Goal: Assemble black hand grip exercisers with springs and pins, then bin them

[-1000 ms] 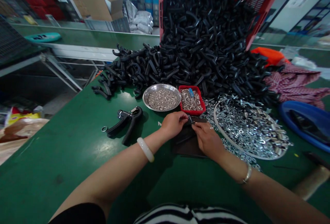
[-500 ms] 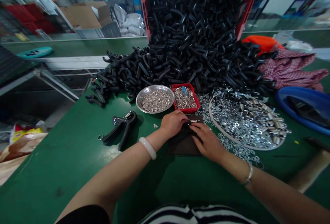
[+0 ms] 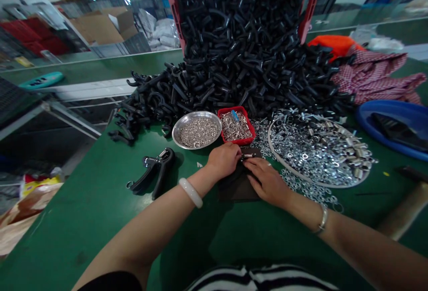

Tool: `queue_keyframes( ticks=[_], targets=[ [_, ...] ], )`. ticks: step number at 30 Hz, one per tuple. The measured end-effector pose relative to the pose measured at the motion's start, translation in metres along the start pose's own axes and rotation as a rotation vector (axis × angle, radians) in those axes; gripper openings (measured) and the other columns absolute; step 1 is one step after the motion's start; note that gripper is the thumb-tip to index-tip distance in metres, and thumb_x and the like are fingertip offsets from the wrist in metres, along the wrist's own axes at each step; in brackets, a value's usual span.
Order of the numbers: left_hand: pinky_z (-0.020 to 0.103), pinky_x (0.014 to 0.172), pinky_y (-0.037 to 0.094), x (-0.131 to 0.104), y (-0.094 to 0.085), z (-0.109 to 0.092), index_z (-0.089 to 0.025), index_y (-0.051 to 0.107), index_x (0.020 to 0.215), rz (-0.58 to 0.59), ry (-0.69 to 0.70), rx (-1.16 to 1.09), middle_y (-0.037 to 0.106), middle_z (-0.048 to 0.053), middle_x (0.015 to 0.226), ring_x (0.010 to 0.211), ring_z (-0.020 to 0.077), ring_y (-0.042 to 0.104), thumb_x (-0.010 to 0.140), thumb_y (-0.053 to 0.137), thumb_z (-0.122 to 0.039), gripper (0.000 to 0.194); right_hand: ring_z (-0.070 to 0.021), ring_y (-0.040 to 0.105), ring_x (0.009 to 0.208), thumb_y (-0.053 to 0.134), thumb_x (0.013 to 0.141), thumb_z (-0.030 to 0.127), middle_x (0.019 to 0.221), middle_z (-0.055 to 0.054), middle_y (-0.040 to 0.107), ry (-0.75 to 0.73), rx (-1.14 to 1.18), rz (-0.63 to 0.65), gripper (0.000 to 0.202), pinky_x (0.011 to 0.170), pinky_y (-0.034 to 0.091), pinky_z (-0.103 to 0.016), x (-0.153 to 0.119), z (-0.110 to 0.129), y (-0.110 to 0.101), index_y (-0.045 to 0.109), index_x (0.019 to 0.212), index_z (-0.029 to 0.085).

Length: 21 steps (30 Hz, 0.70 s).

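Note:
My left hand point(image 3: 224, 160) is closed, its fingertips pinched at one end of a small metal spring assembly point(image 3: 248, 155). Just to the right, my right hand point(image 3: 269, 179) bends its fingers onto the same piece, a black hand gripper point(image 3: 236, 172) mostly hidden under both hands. That piece rests over a dark flat pad point(image 3: 239, 192) on the green table. A whole hand gripper point(image 3: 155, 170), with black handles, a spring and a ring at one end, lies to the left of my left arm.
Ahead are a metal bowl point(image 3: 213, 118) of small parts and a red basket point(image 3: 253, 133) of pins. Washers and springs fill a round tray point(image 3: 277, 159) at right. Black handles point(image 3: 240, 68) heap behind. A hammer point(image 3: 406, 210) and a blue tray point(image 3: 364, 119) lie far right.
The view has shifted slightly, so the background sits a little further left. Both hands stay at the same piece, with the spring showing a bit more plainly between them.

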<state>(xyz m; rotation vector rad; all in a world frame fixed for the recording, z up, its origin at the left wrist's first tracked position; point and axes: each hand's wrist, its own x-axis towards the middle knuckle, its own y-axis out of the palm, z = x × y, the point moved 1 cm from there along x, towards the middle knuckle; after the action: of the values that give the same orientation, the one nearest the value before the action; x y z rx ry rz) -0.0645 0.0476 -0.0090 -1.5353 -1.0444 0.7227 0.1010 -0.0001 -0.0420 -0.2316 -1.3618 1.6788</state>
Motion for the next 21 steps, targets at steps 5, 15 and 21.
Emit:
queue_keyframes(
  ticks=[5,15,21],
  targets=[
    [0.026,0.064,0.046,-0.006,0.005,-0.004,-0.016,0.055,0.095,-0.041,0.145,0.152,0.057,0.007,0.096,0.083,0.0171,0.056,0.088,0.038,-0.023,0.019,-0.0248,0.045,0.111,0.041,0.084,0.018,0.115,-0.014,0.051,-0.008,-0.012,-0.001,0.035,0.093,0.040,-0.047,-0.001,-0.001,0.001,0.050,0.117,0.014],
    [0.025,0.070,0.048,-0.008,0.014,0.016,-0.016,0.056,0.095,-0.120,0.390,0.122,0.058,0.006,0.099,0.085,0.0148,0.058,0.089,0.037,-0.022,0.021,-0.0246,0.045,0.111,0.041,0.084,0.018,0.116,-0.014,0.051,-0.027,-0.030,0.003,0.035,0.093,0.041,-0.045,-0.003,-0.003,0.002,0.050,0.117,0.012],
    [0.027,0.077,0.049,-0.011,0.013,0.019,-0.017,0.059,0.094,-0.128,0.350,-0.044,0.061,0.006,0.097,0.089,0.0142,0.058,0.087,0.041,-0.023,0.020,-0.0229,0.045,0.112,0.041,0.084,0.018,0.119,-0.013,0.050,-0.057,-0.005,0.008,0.036,0.093,0.041,-0.042,0.003,0.001,-0.014,0.049,0.119,0.014]
  ],
)
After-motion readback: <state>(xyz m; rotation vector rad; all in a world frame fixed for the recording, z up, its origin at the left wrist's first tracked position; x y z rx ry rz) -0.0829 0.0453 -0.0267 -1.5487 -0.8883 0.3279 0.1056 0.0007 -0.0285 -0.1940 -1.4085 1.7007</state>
